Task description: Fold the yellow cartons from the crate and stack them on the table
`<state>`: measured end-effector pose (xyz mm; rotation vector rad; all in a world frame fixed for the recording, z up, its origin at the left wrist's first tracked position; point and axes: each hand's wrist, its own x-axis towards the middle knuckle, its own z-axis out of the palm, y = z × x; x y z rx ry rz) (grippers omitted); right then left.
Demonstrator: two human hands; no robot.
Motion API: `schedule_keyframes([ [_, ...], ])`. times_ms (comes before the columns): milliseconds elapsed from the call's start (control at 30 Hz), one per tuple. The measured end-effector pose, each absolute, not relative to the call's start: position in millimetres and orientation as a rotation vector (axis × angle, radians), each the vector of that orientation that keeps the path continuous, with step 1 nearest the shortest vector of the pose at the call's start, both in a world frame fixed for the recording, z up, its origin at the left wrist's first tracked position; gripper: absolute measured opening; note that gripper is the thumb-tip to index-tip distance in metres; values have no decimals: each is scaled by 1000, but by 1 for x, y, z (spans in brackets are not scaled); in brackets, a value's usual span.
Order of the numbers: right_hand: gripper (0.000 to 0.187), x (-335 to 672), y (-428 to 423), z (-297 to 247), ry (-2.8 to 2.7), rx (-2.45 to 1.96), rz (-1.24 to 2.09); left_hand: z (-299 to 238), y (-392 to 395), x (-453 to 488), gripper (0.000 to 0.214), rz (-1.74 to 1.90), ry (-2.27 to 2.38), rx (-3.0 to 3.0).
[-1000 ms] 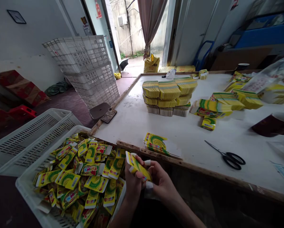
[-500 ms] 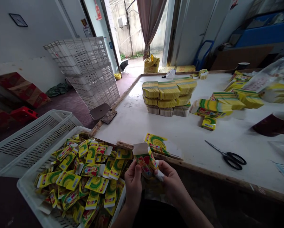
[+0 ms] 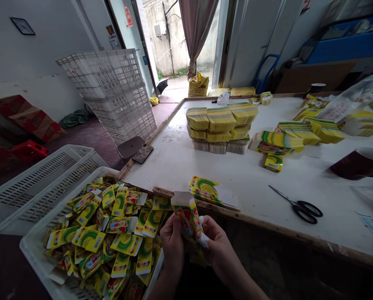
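Note:
Between my two hands, in front of the table edge, is a small yellow-green printed carton (image 3: 184,216) with a white flap standing up at its top. My left hand (image 3: 173,239) pinches its left side, thumb in front. My right hand (image 3: 216,239) grips its right side; something white shows on the fingertips, and I cannot make out what it is. Just beyond, a few flat cartons (image 3: 205,188) lie on the table's near edge. To the left, a white plastic crate (image 3: 33,250) is heaped with many similar cartons (image 3: 120,225).
On the white table (image 3: 167,166) stand stacked bundles of flat cartons (image 3: 220,125), black-handled scissors (image 3: 302,208), a dark mug (image 3: 359,162) and a phone (image 3: 142,153). Tall stacked crates (image 3: 114,91) stand at the left, near the doorway. An empty-looking crate (image 3: 49,183) sits beside the full one.
Both hands have moved slightly down and left with the carton. Its side panel is now turned more upright beside the front, with the right fingers at that edge.

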<state>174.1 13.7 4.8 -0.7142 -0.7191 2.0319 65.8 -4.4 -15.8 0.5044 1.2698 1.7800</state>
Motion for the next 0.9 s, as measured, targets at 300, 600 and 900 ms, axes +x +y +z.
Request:
schedule_keyframes([
  [300,27,175,18,3,-714,-753,1959,-15,-6,70,34,1714,1112,490],
  [600,28,180,21,-5,-807,-785,1901,-16,-8,65,21,1709,1196,481],
  [900,13,206,33,6,-1436,-938,1568,2,-3,45,25,1626,1123,517],
])
